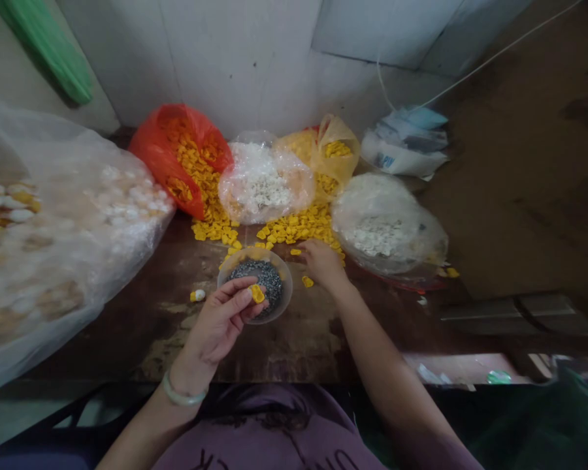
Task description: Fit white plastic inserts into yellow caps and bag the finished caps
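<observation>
My left hand (225, 314) is closed, pinching a small yellow plastic piece (257, 294) between thumb and fingers. It is in front of a round translucent bowl (287, 287) that holds many small, dark, shiny bits (269, 277). My right hand (323, 264) reaches to the front of a heap of loose yellow plastic pieces (301, 223). Its fingers are stretched out, partly hidden by the hand, with one yellow piece close to the fingertips. Another loose yellow piece (307, 281) lies on the table just left of the right wrist. Left of the bowl sits a small yellow-and-white piece (197, 296).
A big clear bag (78, 261) of white and yellow pieces bulges at the left. Along the wall stand a red bag (149, 140) of yellow pieces, a clear bag (267, 179) of white pieces and a yellowish bag (343, 130). Another clear bag (389, 225) lies at right.
</observation>
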`<state>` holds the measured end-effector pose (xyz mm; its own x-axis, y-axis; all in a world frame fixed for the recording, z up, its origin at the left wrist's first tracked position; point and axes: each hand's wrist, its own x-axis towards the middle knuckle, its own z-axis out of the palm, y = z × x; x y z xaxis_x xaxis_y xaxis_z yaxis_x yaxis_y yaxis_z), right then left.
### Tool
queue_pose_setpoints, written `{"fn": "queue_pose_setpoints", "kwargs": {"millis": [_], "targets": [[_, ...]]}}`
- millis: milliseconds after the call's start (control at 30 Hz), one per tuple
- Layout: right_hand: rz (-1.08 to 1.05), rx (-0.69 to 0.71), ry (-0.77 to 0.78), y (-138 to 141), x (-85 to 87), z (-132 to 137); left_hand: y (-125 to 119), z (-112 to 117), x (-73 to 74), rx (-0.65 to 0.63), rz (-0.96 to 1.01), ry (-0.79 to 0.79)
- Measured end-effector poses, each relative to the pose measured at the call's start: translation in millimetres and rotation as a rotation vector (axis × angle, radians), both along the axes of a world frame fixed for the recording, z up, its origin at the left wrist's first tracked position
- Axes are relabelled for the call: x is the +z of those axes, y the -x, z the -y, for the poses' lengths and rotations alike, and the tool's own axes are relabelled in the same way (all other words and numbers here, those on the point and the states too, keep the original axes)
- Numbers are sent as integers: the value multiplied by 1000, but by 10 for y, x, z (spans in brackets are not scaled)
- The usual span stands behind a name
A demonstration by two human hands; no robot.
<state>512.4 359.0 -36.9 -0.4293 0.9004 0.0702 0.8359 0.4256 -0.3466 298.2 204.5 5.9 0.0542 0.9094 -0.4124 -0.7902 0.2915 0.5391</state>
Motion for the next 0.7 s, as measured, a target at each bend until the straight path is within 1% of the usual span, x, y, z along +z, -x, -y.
{"fn": "queue_pose_setpoints", "kwargs": {"millis": [67, 133, 233, 300, 400, 467, 500, 533, 600, 667, 700], "targets": [[3, 27, 10, 81, -33, -120, 5, 10, -4, -1, 0, -4], [-9, 57, 19, 134, -42, -158, 14, 23, -11, 1, 0, -18], [-66, 81, 6, 174, 33, -37, 26, 41, -18, 9, -1, -38], [-197, 120, -57, 194, 151, 140, 27, 46, -14, 28, 3, -34], [-463, 224, -214, 244, 389, 457, 20, 40, 18, 50, 12, -29], [-548, 279, -275, 293, 550, 646, 11, 32, 51, 53, 14, -34], [-565, 294, -274, 318, 620, 724, 6, 30, 68, 56, 16, -39], [-585, 299, -252, 343, 679, 789, 0, 29, 83, 59, 17, -44], [-651, 298, -144, 379, 757, 881, -9, 34, 103, 62, 25, -55], [-714, 297, -17, 385, 769, 910, -13, 45, 106, 62, 32, -61], [-716, 292, 20, 372, 746, 897, -11, 51, 101, 61, 33, -63]]}}
